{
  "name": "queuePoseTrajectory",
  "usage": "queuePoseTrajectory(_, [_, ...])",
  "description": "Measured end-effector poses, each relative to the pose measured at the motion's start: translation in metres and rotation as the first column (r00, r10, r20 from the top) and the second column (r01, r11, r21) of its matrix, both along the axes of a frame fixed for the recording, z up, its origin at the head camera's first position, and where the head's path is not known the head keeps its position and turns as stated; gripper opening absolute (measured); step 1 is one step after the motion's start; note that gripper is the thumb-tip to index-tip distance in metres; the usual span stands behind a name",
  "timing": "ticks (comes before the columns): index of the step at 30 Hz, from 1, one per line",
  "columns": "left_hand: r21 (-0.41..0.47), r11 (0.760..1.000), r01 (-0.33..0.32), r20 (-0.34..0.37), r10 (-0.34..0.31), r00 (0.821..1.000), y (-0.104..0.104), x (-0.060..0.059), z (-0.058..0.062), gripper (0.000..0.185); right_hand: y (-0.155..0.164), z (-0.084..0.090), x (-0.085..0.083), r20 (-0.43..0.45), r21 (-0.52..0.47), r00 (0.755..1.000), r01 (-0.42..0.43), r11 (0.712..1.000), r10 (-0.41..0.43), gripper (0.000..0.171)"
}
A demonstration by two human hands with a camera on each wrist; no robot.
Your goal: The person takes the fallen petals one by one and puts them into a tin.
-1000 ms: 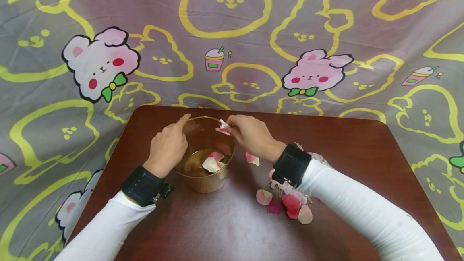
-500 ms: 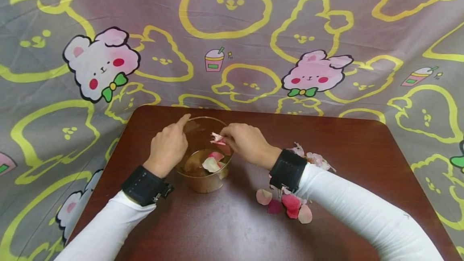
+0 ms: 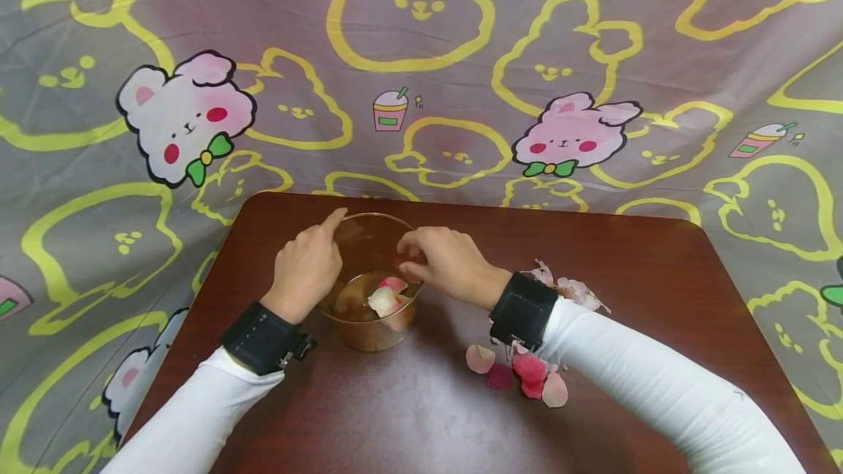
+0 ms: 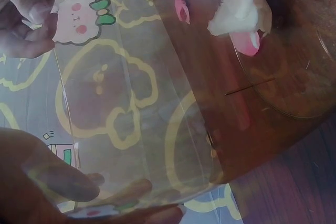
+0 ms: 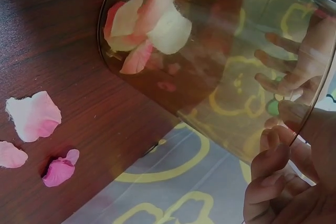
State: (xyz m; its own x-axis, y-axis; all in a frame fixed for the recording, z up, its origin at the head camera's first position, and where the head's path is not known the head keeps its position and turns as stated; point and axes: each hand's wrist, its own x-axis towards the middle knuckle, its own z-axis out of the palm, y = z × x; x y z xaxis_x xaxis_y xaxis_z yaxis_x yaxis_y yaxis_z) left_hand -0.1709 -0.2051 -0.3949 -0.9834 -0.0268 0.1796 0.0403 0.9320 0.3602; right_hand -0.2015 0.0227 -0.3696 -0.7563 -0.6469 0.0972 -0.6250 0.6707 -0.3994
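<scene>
A clear amber-tinted container (image 3: 372, 336) stands on the table, with pink and white petals (image 3: 383, 302) at its bottom. My left hand (image 3: 306, 266) grips its left rim; in the left wrist view the thumb lies on one side of the see-through wall and fingers show on the other. Over the right rim is my right hand (image 3: 451, 260), its fingers loosely bent and apart. Nothing shows between them in the right wrist view, where the petals in the container (image 5: 170, 30) lie in a small heap.
Right of the container, loose petals (image 3: 530, 374) in pink, red and purple lie on the brown table (image 3: 408, 415). Pale pink blossoms (image 3: 579, 292) lie partly behind the right wrist. A patterned curtain (image 3: 454, 42) hangs along the back and sides.
My right hand moved slightly down and left over the container, then its fingers parted. The pink-white petal it pinched has left the fingers. The left hand has stayed put.
</scene>
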Motion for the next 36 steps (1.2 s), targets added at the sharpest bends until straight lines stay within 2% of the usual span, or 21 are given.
queuePoseTrajectory(6, [-0.001,1.0,-0.002,-0.004,0.002,1.0,0.0,0.0,0.0,0.053,0.0,0.0,0.001,-0.004,-0.009,1.0,0.0,1.0,0.0,0.023])
queuePoseTrajectory(11, [0.003,1.0,-0.004,-0.005,0.004,1.0,0.0,0.0,0.0,0.053,0.002,0.002,0.0,-0.011,-0.054,1.0,0.013,0.998,-0.014,0.022])
queuePoseTrajectory(16, [0.001,1.0,-0.002,-0.012,0.002,1.0,0.0,0.0,-0.001,0.054,0.008,0.009,-0.006,-0.033,-0.118,0.998,0.054,0.992,-0.058,0.019])
queuePoseTrajectory(21, [0.003,1.0,-0.004,-0.013,0.004,1.0,0.001,0.0,-0.001,0.053,0.016,0.009,-0.017,0.009,-0.169,0.992,0.123,0.978,-0.124,0.017])
queuePoseTrajectory(30, [0.002,1.0,-0.008,-0.008,0.008,1.0,0.001,0.0,-0.001,0.053,0.045,-0.016,-0.039,0.116,-0.144,0.963,0.258,0.955,-0.242,0.022])
queuePoseTrajectory(36, [-0.005,1.0,-0.011,-0.022,0.011,1.0,0.002,0.0,-0.001,0.052,0.064,-0.038,-0.053,0.137,-0.03,0.937,0.327,0.944,-0.32,0.022])
